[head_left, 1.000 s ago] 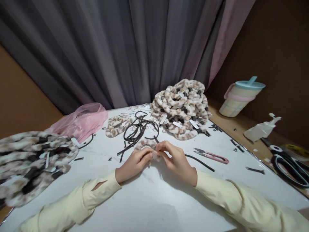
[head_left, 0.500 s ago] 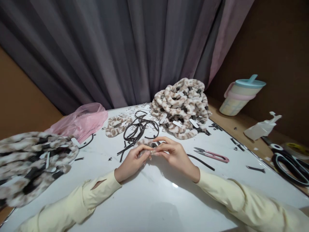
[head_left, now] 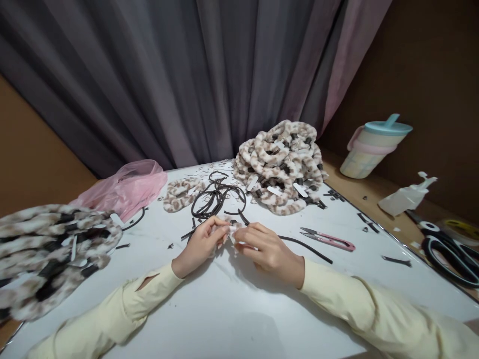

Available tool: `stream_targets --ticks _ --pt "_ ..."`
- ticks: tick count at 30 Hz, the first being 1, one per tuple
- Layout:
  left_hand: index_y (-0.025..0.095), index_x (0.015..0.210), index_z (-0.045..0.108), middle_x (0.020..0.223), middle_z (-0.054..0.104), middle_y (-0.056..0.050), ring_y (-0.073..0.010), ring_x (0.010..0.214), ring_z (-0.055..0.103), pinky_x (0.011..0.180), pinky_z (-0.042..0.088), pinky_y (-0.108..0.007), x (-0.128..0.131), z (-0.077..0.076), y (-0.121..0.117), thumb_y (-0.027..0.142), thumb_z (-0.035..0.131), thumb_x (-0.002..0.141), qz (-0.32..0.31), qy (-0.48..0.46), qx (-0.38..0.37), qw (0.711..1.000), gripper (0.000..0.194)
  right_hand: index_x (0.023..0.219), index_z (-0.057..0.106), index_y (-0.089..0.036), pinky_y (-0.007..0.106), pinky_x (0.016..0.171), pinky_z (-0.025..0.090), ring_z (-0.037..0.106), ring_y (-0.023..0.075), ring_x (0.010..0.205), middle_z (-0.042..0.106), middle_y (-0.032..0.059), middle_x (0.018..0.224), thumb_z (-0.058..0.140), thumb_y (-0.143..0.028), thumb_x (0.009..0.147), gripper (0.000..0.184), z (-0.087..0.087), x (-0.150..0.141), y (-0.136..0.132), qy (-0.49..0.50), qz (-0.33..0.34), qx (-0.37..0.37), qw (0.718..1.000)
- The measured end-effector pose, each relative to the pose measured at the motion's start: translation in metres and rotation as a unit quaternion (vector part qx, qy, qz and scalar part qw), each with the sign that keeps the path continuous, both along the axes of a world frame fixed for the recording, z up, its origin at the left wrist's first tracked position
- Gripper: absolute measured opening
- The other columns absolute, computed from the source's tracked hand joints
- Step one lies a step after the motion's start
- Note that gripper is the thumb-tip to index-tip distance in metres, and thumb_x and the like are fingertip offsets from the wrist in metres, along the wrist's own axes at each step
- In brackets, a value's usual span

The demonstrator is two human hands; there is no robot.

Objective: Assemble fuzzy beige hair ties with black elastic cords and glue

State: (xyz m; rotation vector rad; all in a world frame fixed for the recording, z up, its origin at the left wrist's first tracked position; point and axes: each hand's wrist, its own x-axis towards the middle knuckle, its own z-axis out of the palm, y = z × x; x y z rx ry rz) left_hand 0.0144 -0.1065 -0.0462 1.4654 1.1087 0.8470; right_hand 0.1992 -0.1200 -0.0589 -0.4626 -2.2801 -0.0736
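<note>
My left hand [head_left: 204, 242] is closed in a pinch, thumb against fingertips, on a small fuzzy plush piece [head_left: 232, 230] in white and brown. Facing it, my right hand [head_left: 264, 249] has its fingers curled in at the piece's other side. Most of the plush is covered by my fingers, so its full shape is hidden. Just beyond my hands lies a tangle of black cord [head_left: 215, 199]. One length of black cord [head_left: 307, 245] runs out past my right hand. Close to that lie pink-handled thread snips [head_left: 329, 239].
Spotted plush rings are heaped at the back [head_left: 284, 169], with another pile [head_left: 48, 254] at left and one plush ring [head_left: 181, 194] between. A pink plastic bag [head_left: 125, 187], a lidded cup [head_left: 374, 149], a white bottle [head_left: 406, 197] and black-handled scissors [head_left: 449, 257] lie around. Cord scraps dot the table.
Both hands have drawn slightly toward me. The fingertips, touching before, are now a little apart, and my right hand's fingers are more curled. The things on the table have not moved.
</note>
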Motion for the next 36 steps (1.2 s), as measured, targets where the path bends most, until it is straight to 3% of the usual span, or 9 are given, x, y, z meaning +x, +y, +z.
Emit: stream_targets --ticks 3,6,10,12,17,19,24,29,36 --pt "0.017 0.087 0.053 0.060 0.052 0.004 -0.0087 0.051 0.045 0.050 0.036 -0.020 -0.004 -0.004 -0.001 0.039 0.050 0.085 -0.005 0.071 0.092 0.993 0.022 0.084 0.055 -0.018 0.031 0.069 0.045 0.052 0.0165 0.078 0.064 0.0104 0.095 0.036 -0.001 0.084 0.026 -0.001 0.000 -0.001 0.043 -0.020 -0.048 0.998" --pt "0.017 0.092 0.055 0.074 0.060 -0.001 -0.0122 0.064 0.053 0.060 0.040 -0.022 -0.009 -0.011 -0.001 0.034 0.047 0.087 -0.002 0.140 0.213 0.967 0.019 0.085 0.057 -0.019 0.030 0.069 0.045 0.053 0.0164 0.078 0.064 0.0086 0.093 0.038 -0.003 0.085 0.025 -0.003 0.000 -0.002 0.088 -0.028 -0.124 0.988" --pt "0.018 0.095 0.055 0.077 0.060 -0.002 -0.0119 0.062 0.053 0.057 0.039 -0.021 -0.011 -0.014 -0.001 0.032 0.045 0.089 0.005 0.180 0.250 0.951 0.018 0.073 0.057 -0.019 0.030 0.071 0.045 0.055 0.0159 0.079 0.062 0.0073 0.091 0.046 -0.010 0.086 0.019 0.000 -0.002 -0.003 0.107 -0.017 -0.249 0.962" --pt "0.019 0.100 0.053 0.073 0.059 0.000 -0.0117 0.061 0.052 0.055 0.038 -0.020 -0.010 -0.012 -0.001 0.032 0.043 0.089 -0.008 0.182 0.237 0.954 0.020 0.069 0.055 -0.018 0.029 0.069 0.045 0.056 0.0152 0.078 0.060 0.0064 0.089 0.049 -0.013 0.085 0.018 0.004 -0.002 -0.002 0.144 -0.008 -0.324 0.935" --pt "0.019 0.097 0.051 0.067 0.057 0.002 -0.0117 0.059 0.051 0.054 0.036 -0.021 -0.008 -0.006 0.000 0.032 0.040 0.091 -0.050 0.192 0.222 0.955 0.018 0.063 0.051 -0.017 0.029 0.070 0.043 0.056 0.0146 0.076 0.057 0.0042 0.087 0.058 -0.019 0.079 0.017 0.007 -0.004 0.004 0.281 -0.034 -0.475 0.833" --pt "0.019 0.095 0.052 0.069 0.057 0.001 -0.0115 0.059 0.050 0.053 0.035 -0.021 -0.008 -0.005 -0.001 0.031 0.039 0.091 -0.075 0.201 0.234 0.948 0.018 0.063 0.050 -0.017 0.030 0.071 0.042 0.055 0.0144 0.076 0.058 0.0039 0.087 0.058 -0.021 0.078 0.018 0.005 -0.005 0.006 0.307 -0.040 -0.492 0.814" --pt "0.019 0.096 0.051 0.065 0.053 0.002 -0.0101 0.049 0.044 0.051 0.034 -0.022 -0.009 -0.005 -0.006 0.028 0.037 0.092 -0.129 0.228 0.286 0.922 0.018 0.062 0.046 -0.018 0.029 0.070 0.039 0.054 0.0147 0.076 0.060 0.0042 0.085 0.058 -0.027 0.077 0.021 -0.001 -0.008 0.008 0.310 -0.039 -0.514 0.799" --pt "0.019 0.097 0.049 0.070 0.057 0.000 -0.0106 0.053 0.048 0.054 0.037 -0.023 -0.009 -0.008 -0.010 0.021 0.036 0.091 -0.151 0.233 0.345 0.896 0.015 0.064 0.044 -0.018 0.024 0.057 0.034 0.046 0.0114 0.060 0.053 -0.0013 0.064 0.057 -0.033 0.076 0.023 -0.006 -0.010 0.008 0.285 -0.055 -0.575 0.765" --pt "0.020 0.108 0.042 0.083 0.061 -0.004 -0.0120 0.065 0.057 0.059 0.042 -0.022 -0.010 -0.018 -0.013 0.014 0.038 0.090 -0.155 0.221 0.410 0.871 0.019 0.065 0.044 -0.018 0.022 0.051 0.030 0.039 0.0099 0.055 0.043 -0.0049 0.056 0.052 -0.025 0.078 0.018 -0.002 -0.009 0.006 0.225 -0.080 -0.540 0.807"
